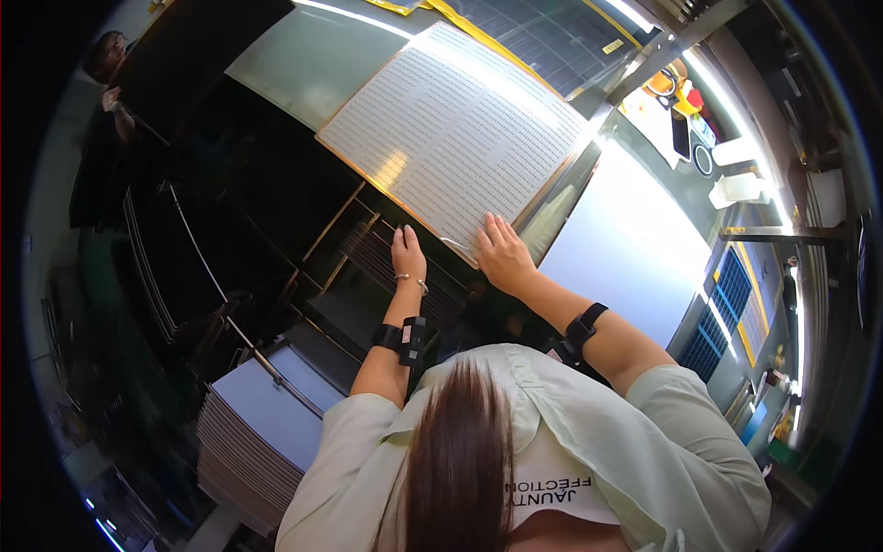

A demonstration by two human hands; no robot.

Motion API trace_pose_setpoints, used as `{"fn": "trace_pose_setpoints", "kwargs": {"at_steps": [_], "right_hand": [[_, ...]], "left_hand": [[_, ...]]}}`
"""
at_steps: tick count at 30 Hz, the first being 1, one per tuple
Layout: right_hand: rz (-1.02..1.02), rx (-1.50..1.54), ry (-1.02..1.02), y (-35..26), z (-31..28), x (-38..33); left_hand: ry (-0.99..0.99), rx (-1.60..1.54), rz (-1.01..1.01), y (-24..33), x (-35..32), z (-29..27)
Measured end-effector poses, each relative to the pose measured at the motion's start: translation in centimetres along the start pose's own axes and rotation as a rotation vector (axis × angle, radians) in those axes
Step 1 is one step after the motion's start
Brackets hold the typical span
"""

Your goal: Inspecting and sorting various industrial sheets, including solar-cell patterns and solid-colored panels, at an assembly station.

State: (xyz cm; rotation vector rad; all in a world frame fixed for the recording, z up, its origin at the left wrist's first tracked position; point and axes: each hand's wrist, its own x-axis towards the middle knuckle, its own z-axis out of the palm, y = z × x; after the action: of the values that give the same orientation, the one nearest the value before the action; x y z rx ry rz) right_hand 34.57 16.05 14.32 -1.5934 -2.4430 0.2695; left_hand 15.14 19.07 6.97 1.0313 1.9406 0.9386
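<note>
A large pale board (460,129) covered in rows of small dark marks lies tilted across the bench ahead of me, its edges orange-brown. My right hand (504,253) rests on its near corner, fingers stretched out over the surface. Beside those fingers, a thin white curved strip (456,247) shows at the board's near edge. Just short of that same edge is my left hand (407,253), fingers extended and nothing visible in them; whether it touches the board I cannot tell.
A blank white sheet (635,244) lies to the right. Farther right are a phone (681,136) and a tape roll (703,159). A stack of white boards (267,419) stands at lower left, near dark metal racks (198,244). Another person (108,60) is at far left.
</note>
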Motion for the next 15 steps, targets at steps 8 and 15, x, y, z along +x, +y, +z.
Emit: {"fn": "trace_pose_setpoints", "kwargs": {"at_steps": [8, 15], "right_hand": [[0.276, 0.2, 0.022, 3.6, -7.2, 5.3], [-0.011, -0.116, 0.341, 4.9, -17.4, 10.1]], "left_hand": [[0.021, 0.394, 0.791, 3.8, -0.2, -0.1], [-0.228, 0.841, 0.716, 7.7, 0.2, 3.7]]}}
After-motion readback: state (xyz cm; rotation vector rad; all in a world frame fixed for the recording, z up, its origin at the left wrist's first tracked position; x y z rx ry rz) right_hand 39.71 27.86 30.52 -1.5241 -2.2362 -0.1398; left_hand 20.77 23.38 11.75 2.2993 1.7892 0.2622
